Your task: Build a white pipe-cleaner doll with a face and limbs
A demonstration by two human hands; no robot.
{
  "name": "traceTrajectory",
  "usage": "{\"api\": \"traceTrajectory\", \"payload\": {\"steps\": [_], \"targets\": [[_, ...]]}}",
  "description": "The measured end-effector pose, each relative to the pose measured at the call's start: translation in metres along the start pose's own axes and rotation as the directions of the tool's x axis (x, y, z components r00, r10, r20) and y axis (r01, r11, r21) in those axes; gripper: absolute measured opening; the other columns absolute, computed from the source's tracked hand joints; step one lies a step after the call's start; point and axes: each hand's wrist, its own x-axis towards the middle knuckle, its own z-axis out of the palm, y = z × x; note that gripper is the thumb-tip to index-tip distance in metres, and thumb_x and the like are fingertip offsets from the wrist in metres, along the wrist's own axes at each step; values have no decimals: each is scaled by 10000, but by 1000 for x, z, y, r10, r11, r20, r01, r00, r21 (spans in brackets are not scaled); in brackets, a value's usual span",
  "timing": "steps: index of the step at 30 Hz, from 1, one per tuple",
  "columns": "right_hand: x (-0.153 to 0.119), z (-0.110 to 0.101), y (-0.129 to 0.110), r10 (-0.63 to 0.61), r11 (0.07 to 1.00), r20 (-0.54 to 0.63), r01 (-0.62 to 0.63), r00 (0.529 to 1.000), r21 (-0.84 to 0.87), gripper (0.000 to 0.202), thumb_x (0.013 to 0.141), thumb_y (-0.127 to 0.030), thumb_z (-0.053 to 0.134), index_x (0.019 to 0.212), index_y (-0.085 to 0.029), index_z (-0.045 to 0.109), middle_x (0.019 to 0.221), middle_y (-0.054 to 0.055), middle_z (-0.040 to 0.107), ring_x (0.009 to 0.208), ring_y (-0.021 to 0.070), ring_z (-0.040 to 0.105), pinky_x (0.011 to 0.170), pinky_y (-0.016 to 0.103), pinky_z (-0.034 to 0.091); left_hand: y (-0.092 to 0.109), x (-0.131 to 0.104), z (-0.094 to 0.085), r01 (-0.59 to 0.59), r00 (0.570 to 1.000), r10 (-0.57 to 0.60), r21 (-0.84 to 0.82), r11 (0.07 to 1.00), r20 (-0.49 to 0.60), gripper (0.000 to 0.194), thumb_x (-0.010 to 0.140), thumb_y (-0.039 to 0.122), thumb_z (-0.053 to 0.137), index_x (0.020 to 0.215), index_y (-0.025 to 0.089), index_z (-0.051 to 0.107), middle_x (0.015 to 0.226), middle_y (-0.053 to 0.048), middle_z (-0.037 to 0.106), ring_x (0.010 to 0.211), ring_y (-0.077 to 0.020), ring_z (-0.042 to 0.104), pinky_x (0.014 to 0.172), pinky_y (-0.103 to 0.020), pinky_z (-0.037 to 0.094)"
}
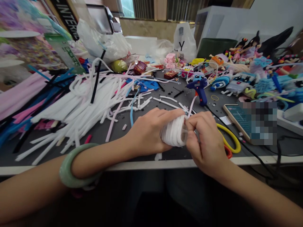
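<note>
Clasping a white-wrapped cylinder [174, 134] is the left hand [150, 130], while the right hand [206, 142] seemingly pinches its end.

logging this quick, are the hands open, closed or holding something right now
Left hand: closed around the white coil.
Right hand: closed at the coil's end; whether it grips anything cannot be told.

We see a soft, matt, fuzzy finish on the wound roll [174, 131] and loose pipe cleaners [71, 105], a smooth, polished bangle [67, 168], a hard plastic glue gun [200, 90], a crinkled, glossy plastic bag [107, 47] and a matt surface [214, 108].
</note>
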Motion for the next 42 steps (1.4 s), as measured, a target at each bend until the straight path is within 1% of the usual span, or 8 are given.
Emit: {"api": "traceTrajectory", "payload": {"steps": [7, 12, 14, 18, 22, 27, 35, 42], "targets": [[-1, -5, 3, 7, 999, -30, -6, 1000, 49, 128, 877, -110, 412, 813, -221, 407, 809, 37, 504, 770, 184, 461, 667, 353, 373, -2, 0, -2, 31, 999, -31, -24, 999, -15, 661, 675, 259, 666, 1310, 215, 488, 1100, -59, 656, 969, -256, 604, 817, -373, 490], [3, -17, 9, 49, 999, -178, -47, 983, 15, 135, 897, -147, 390, 794, -228, 424, 763, 26, 485, 733, 188, 458, 671, 368, 365, -10, 2, -3, 100, 995, -101, -29, 995, -22, 702, 633, 207, 683, 1311, 192, 501, 1235, -50, 630, 1058, -257, 605, 903, -362, 476], [4, -20, 10, 62, 998, -176, -63, 982, 0, 132, 902, -157, 413, 798, -232, 445, 761, 25, 506, 730, 189, 472, 682, 371, 373, -11, 2, -3, 95, 995, -97, -33, 995, -33, 716, 622, 195, 686, 1313, 181, 499, 1273, -50, 615, 1084, -250, 604, 930, -348, 468], [6, -19, 11, 83, 996, -70, -85, 994, -27, 101, 884, -175, 495, 796, -225, 491, 794, 31, 568, 769, 191, 520, 709, 358, 395, -7, 2, -3, 78, 995, -80, -35, 996, -55, 687, 625, 177, 682, 1291, 169, 511, 1240, -44, 630, 1057, -230, 614, 905, -316, 473], [7, -19, 13, 111, 992, 62, -107, 992, -69, 123, 867, -152, 474, 760, -212, 484, 781, 38, 557, 773, 194, 502, 693, 340, 381, -5, 2, -3, 37, 996, -41, -52, 998, -74, 661, 637, 157, 671, 1277, 173, 507, 1221, -35, 631, 1027, -204, 618, 887, -291, 471], [8, -21, 15, 168, 974, 304, -111, 938, -197, 229, 849, -131, 408, 633, -210, 409, 651, 33, 490, 680, 187, 432, 607, 324, 320, -7, 2, -4, -10, 996, 5, -63, 998, -87, 669, 627, 125, 670, 1270, 187, 496, 1243, -33, 617, 1060, -188, 606, 921, -271, 455], [8, -22, 18, 279, 916, 384, -123, 880, -382, 246, 916, -237, 494, 678, -179, 515, 670, 44, 562, 716, 211, 502, 628, 329, 348, -6, 1, -4, 10, 998, -20, -181, 983, -55, 734, 608, 138, 722, 1291, 195, 459, 1231, -18, 605, 1026, -144, 608, 848, -194, 478], [7, -25, 15, 319, 885, 479, -75, 818, -460, 177, 894, -203, 532, 747, -160, 621, 753, 76, 657, 779, 261, 591, 669, 361, 411, -7, 1, -5, 16, 998, -26, -161, 987, -60, 722, 608, 138, 716, 1286, 182, 470, 1247, -23, 601, 1058, -156, 604, 897, -203, 471]]}}
